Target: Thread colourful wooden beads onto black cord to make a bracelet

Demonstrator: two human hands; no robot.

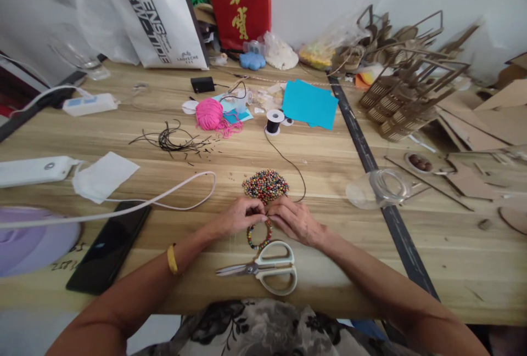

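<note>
My left hand (241, 216) and my right hand (300, 221) meet above a ring of multicoloured beads, a beaded bracelet (260, 246). Both hands are closed, thumbs and fingers pinching at the bracelet's top, where a dark cord shows between the fingertips. The exact shape of the cord there is too small to make out. Just beyond my fingers lies a heap of small coloured beads (266, 185). Black cord (297, 168) curves from a spool (273, 122) down towards my right hand. Close below the bracelet rest scissors (252, 269) with white handles, blades pointing left.
Cut black cords (168, 139), pink yarn (209, 114) and blue sheets (309, 105) lie farther back. A black phone (109, 249) and a white cable (164, 197) are on the left. To the right are a clear plastic jar (376, 188) and brown baskets (401, 101).
</note>
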